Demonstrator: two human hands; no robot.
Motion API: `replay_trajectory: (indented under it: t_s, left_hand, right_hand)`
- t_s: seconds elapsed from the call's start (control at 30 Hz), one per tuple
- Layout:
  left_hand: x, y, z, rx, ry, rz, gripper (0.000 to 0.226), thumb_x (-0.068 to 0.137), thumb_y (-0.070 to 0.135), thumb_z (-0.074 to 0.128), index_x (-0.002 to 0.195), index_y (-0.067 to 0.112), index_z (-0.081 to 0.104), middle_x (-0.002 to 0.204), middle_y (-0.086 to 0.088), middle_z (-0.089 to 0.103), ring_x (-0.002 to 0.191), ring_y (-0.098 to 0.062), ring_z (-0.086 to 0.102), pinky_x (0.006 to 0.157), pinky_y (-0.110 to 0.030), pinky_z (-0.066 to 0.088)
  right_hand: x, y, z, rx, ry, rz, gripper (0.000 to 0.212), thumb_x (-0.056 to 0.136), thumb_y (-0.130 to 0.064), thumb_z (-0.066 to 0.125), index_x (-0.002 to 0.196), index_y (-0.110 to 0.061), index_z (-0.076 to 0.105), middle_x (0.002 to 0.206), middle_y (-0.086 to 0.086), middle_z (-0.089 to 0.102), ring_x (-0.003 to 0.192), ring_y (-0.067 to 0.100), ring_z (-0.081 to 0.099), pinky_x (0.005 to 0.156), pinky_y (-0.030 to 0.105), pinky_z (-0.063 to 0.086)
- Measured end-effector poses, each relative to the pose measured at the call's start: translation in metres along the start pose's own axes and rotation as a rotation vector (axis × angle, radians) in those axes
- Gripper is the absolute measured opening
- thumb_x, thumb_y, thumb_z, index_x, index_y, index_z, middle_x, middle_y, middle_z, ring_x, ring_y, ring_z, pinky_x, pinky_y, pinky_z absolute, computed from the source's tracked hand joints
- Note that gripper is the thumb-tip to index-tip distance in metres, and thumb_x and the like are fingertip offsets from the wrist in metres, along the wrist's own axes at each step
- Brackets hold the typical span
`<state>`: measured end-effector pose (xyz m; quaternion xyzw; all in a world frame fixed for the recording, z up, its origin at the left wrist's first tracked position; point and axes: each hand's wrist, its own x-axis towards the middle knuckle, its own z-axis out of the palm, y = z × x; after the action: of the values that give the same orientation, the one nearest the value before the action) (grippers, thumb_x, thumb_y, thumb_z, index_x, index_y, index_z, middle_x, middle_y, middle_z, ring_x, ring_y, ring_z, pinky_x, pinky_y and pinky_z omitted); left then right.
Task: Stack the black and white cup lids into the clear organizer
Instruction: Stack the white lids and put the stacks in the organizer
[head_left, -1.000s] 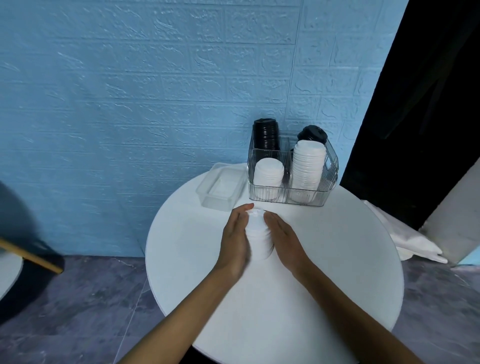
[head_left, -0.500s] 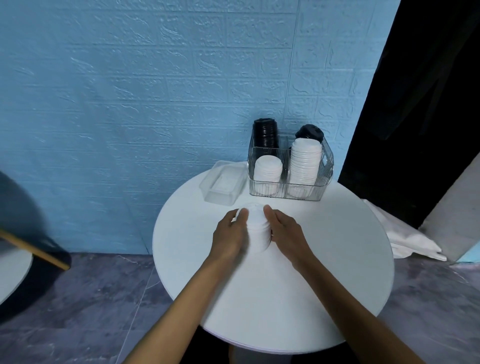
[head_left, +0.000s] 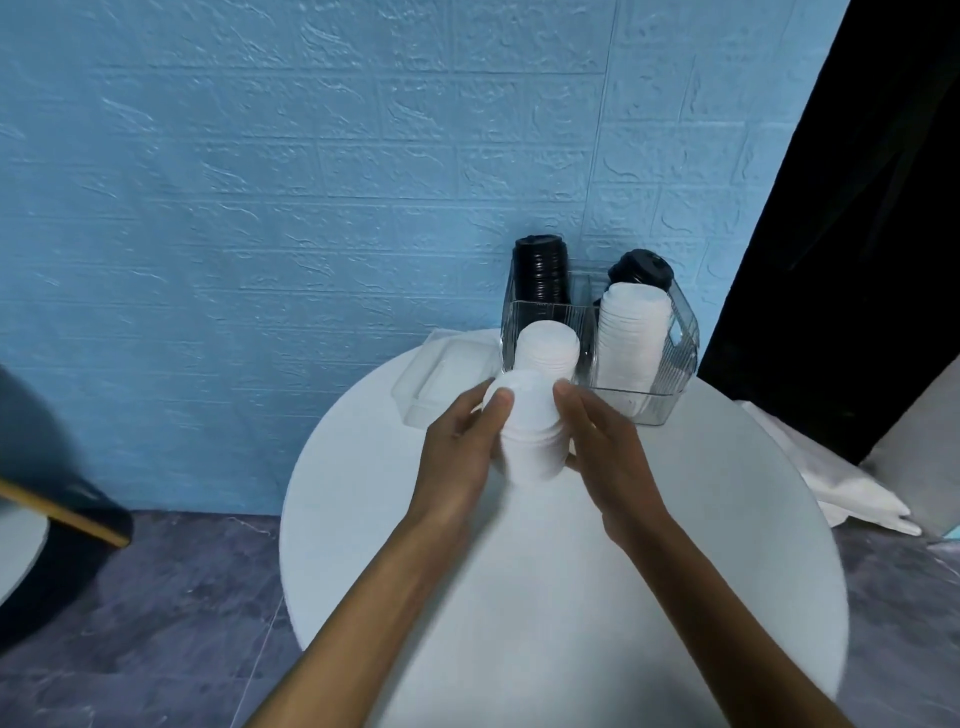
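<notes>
I hold a stack of white cup lids (head_left: 530, 431) between both hands, lifted above the round white table (head_left: 727, 571). My left hand (head_left: 460, 447) grips its left side, my right hand (head_left: 605, 441) grips its right side. Just beyond stands the clear organizer (head_left: 675, 358). Its front left compartment has a short white lid stack (head_left: 548, 351), its front right a taller white stack (head_left: 631, 332). Black lid stacks fill the back left (head_left: 540, 270) and back right (head_left: 641, 267).
A clear plastic container (head_left: 441, 379) lies left of the organizer on the table. A blue brick-pattern wall stands behind. White cloth (head_left: 852, 488) lies on the floor at the right, beside a black curtain. A dark stool edge shows at far left.
Both hands have raised the white lid stack off the table and carried it toward the organizer's front left compartment. The camera has moved closer.
</notes>
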<state>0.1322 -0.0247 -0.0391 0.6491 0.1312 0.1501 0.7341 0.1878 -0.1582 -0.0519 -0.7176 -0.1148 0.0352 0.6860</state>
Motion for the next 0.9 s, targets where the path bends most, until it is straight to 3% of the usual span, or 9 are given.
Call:
replay_trajectory:
  t_s: [0.2, 0.4, 0.57, 0.8, 0.9]
  left_hand:
    - [0.050, 0.047, 0.020, -0.001, 0.020, 0.015, 0.024, 0.099, 0.037, 0.065, 0.122, 0.037, 0.071, 0.111, 0.025, 0.074, 0.107, 0.007, 0.066, 0.101, -0.026, 0.051]
    - [0.078, 0.122, 0.037, -0.078, 0.050, -0.025, 0.029, 0.098, 0.036, 0.066, 0.127, 0.034, 0.069, 0.118, 0.021, 0.074, 0.113, 0.005, 0.066, 0.100, -0.023, 0.051]
    - [0.090, 0.206, 0.046, -0.120, 0.017, -0.072, 0.027, 0.099, 0.034, 0.064, 0.125, 0.036, 0.068, 0.127, 0.017, 0.071, 0.119, 0.000, 0.065, 0.105, -0.027, 0.050]
    - [0.111, 0.287, 0.046, -0.125, -0.068, -0.122, 0.029, 0.099, 0.029, 0.066, 0.127, 0.032, 0.069, 0.128, 0.012, 0.072, 0.115, 0.001, 0.066, 0.105, -0.028, 0.051]
    - [0.124, 0.289, 0.048, -0.118, -0.102, -0.138, 0.027, 0.100, 0.026, 0.065, 0.126, 0.032, 0.068, 0.128, 0.012, 0.071, 0.113, 0.002, 0.066, 0.106, -0.028, 0.051]
  right_hand:
    - [0.049, -0.042, 0.001, 0.075, 0.065, -0.009, 0.037, 0.090, -0.059, 0.055, 0.109, -0.033, 0.074, 0.110, -0.014, 0.075, 0.110, 0.007, 0.067, 0.103, 0.052, 0.052]
    - [0.085, -0.120, 0.003, 0.089, 0.140, 0.064, 0.024, 0.099, -0.044, 0.057, 0.111, -0.032, 0.073, 0.106, -0.019, 0.074, 0.100, -0.004, 0.067, 0.090, 0.024, 0.051]
    - [0.099, -0.209, 0.006, 0.137, 0.186, 0.115, 0.025, 0.100, -0.039, 0.060, 0.118, -0.026, 0.073, 0.113, -0.011, 0.075, 0.110, 0.009, 0.068, 0.100, 0.037, 0.053]
    - [0.117, -0.289, 0.013, 0.127, 0.282, 0.121, 0.026, 0.102, -0.034, 0.057, 0.116, -0.020, 0.073, 0.092, -0.027, 0.071, 0.091, -0.005, 0.066, 0.085, 0.024, 0.050]
    - [0.125, -0.293, 0.013, 0.153, 0.271, 0.159, 0.022, 0.102, -0.032, 0.057, 0.112, -0.021, 0.073, 0.092, -0.022, 0.074, 0.089, -0.005, 0.067, 0.083, 0.025, 0.052]
